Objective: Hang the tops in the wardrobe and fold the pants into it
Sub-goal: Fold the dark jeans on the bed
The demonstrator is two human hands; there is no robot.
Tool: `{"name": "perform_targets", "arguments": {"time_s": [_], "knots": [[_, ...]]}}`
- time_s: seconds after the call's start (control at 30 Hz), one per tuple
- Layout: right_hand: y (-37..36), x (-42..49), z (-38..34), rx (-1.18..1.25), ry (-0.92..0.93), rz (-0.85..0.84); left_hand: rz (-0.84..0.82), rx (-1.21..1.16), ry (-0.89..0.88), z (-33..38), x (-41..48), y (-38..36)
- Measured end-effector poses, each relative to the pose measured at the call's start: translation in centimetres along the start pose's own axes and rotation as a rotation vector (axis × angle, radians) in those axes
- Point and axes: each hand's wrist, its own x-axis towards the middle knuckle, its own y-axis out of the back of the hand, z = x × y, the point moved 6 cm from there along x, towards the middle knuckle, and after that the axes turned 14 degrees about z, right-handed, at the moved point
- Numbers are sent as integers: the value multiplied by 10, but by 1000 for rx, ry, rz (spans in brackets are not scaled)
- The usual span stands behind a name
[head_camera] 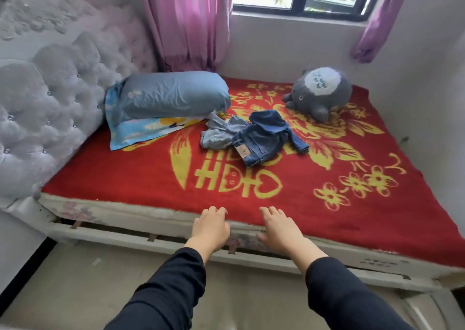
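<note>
A crumpled heap of denim lies mid-bed on the red and yellow blanket (141, 176): dark blue jeans (261, 138) with a tan waist patch, and a paler denim garment (219, 134) tucked against their left side. My left hand (211, 226) and my right hand (279, 227) reach out side by side over the bed's near edge, fingers relaxed and empty, well short of the clothes. Both arms wear dark sleeves. No wardrobe is in view.
A blue pillow (173, 95) rests on a folded printed cloth at the tufted headboard (50, 98), left. A grey plush toy (319, 90) sits at the far right. Pink curtains (186, 20) flank the window behind. Bare floor lies below the bed frame (141, 236).
</note>
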Motion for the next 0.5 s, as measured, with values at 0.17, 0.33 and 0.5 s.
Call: {"name": "perform_targets", "arguments": {"time_s": [0.17,0.33,0.5], "knots": [[11,67,53,25,-68,5,-13,1,-22,32,85,-13],[5,159,86,30,-89,-13,-58,-18,-5,36,188,-36],[-17,269,127,9,-151,-96,-137,-85,84,23,315,-76]]}}
